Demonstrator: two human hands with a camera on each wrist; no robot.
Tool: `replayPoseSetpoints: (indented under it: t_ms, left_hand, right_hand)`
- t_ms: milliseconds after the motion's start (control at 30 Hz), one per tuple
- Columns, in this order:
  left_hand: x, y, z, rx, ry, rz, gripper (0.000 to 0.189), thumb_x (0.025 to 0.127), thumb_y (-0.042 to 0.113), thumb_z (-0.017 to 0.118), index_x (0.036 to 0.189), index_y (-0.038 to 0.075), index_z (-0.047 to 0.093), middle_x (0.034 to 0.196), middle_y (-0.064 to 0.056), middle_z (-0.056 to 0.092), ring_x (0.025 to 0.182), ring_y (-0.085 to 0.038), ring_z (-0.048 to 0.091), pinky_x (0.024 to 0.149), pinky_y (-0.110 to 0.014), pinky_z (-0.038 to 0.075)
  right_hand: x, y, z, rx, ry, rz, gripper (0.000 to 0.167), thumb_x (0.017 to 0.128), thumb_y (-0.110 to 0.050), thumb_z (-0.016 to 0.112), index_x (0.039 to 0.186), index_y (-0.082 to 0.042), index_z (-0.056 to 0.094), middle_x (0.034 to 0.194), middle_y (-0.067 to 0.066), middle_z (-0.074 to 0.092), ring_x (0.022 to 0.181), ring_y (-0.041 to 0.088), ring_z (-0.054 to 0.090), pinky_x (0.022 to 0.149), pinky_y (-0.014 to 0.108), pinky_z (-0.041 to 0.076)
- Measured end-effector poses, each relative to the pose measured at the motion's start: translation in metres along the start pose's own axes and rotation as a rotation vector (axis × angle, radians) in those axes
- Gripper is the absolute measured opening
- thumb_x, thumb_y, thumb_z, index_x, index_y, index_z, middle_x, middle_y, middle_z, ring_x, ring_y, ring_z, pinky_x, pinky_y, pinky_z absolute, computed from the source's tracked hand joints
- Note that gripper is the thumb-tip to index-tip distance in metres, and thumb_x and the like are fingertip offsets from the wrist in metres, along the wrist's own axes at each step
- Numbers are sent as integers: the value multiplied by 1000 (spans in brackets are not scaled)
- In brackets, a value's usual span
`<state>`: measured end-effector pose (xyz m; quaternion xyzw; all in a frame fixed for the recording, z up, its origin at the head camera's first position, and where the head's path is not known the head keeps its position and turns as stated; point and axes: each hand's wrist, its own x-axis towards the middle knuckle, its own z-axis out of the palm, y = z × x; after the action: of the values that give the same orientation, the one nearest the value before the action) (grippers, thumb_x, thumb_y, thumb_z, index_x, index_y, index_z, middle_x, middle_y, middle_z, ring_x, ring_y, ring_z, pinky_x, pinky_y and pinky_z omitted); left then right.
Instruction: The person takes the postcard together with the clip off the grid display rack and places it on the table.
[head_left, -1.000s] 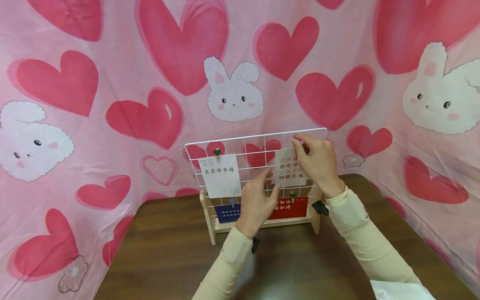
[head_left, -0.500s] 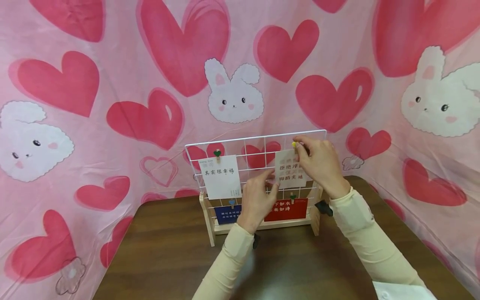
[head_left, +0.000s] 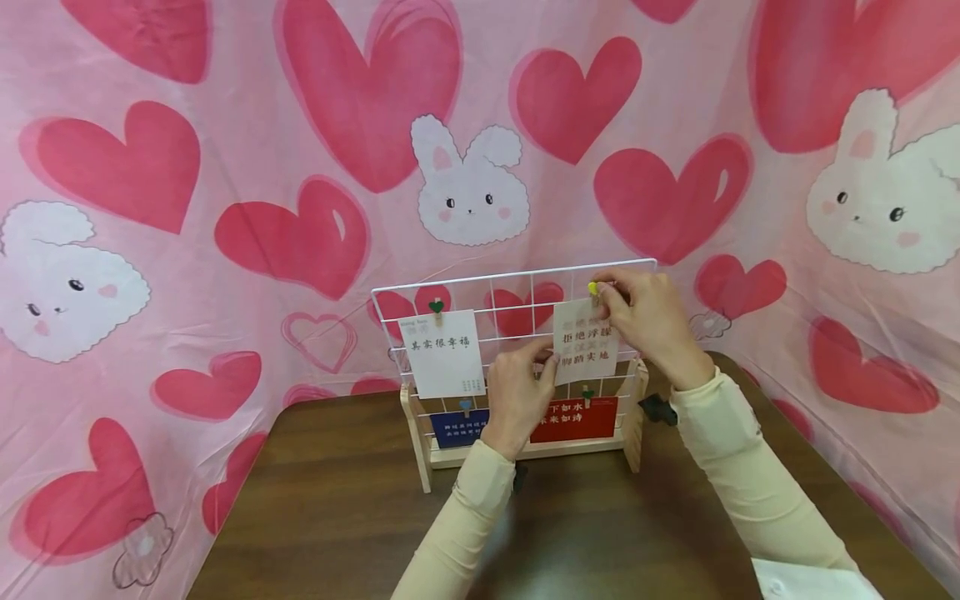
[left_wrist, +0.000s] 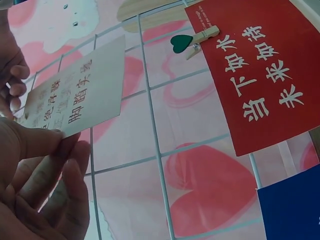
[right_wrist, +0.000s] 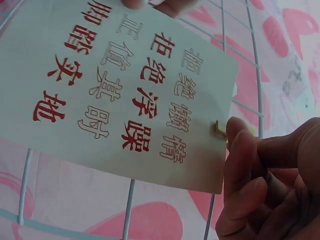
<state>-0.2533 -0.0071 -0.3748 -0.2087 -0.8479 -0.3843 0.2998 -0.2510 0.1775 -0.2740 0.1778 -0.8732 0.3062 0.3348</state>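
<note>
A white card with red lettering (head_left: 587, 343) hangs at the upper right of a white wire grid (head_left: 517, 275). At its top edge is a small clothespin with a yellow heart (head_left: 593, 288), which my right hand (head_left: 651, 321) pinches between thumb and fingers. My left hand (head_left: 521, 392) pinches the card's left edge; the left wrist view shows the thumb (left_wrist: 37, 142) on the card's face and fingers behind it. In the right wrist view the clothespin's wooden tip (right_wrist: 220, 130) sits over the card's edge, while the fingers hide the rest.
Another white card (head_left: 442, 358) hangs at the grid's upper left under a green-heart clothespin (head_left: 437, 307). Below are a blue card (head_left: 453, 429) and a red card (head_left: 581, 418). A wooden stand (head_left: 416, 442) holds the grid on a brown table (head_left: 337, 500), before a pink heart-patterned cloth.
My left hand has moved slightly right and now pinches the card's left edge. My right hand has shifted a little right, and the yellow heart has come into sight.
</note>
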Motion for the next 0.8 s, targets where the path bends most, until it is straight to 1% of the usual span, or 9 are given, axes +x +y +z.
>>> replayPoseSetpoints:
  t_ms: [100,267,367,500,567,667,733,800]
  left_hand:
    - [1,0,-1,-12,-8,-7,22,98,17,74,118,12,79,103,-4,83,84,-13,80,66,-15,58]
    - [2,1,-2,-25,-20,-24,20,98,16,74,117,12,79,103,-4,83,84,-13,80,67,-18,60]
    - [2,1,-2,-36,-32,-32,21,98,16,74,118,12,79,105,-4,83,85,-13,80,69,-18,60]
    - [3,2,-2,-51,-44,-33,22,98,16,73,119,12,78,107,-5,82,88,-14,80,72,-20,61]
    - [3,2,-2,-54,-44,-30,22,98,16,73,120,12,78,108,-5,82,88,-14,81,73,-20,61]
    - [4,2,-4,-51,-43,-25,23,98,15,73,119,11,78,108,-6,82,87,-15,81,73,-21,62]
    - [4,3,-5,-43,-46,-22,23,98,16,73,119,11,78,108,-6,82,87,-15,81,73,-21,62]
    - [4,3,-6,-35,-51,-22,23,98,16,73,119,11,78,109,-5,82,87,-15,80,72,-21,62]
  right_hand:
    - [1,1,-3,32,-12,-12,16,100,-1,63,105,2,77,71,13,74,57,16,64,49,19,41]
    - [1,2,-4,66,-7,-27,13,99,-1,65,102,2,77,71,13,75,57,15,65,50,13,42]
    - [1,3,-3,78,20,-36,13,98,1,65,100,3,78,71,14,75,57,16,66,51,9,42]
    - [1,3,-1,91,78,-63,12,96,3,66,98,4,78,70,15,74,58,19,67,54,5,42]
    - [1,3,-2,103,109,-70,12,96,4,66,98,5,78,71,16,74,58,15,66,56,3,43]
    - [1,2,-4,133,150,-64,12,95,5,66,97,6,78,70,17,74,58,1,62,57,3,44]
    - [0,1,-7,136,164,-59,12,96,5,66,96,5,78,69,16,74,58,-8,58,56,3,44]
    - [-1,-1,-11,141,163,-53,13,96,4,66,97,4,78,69,16,74,58,-12,56,55,5,45]
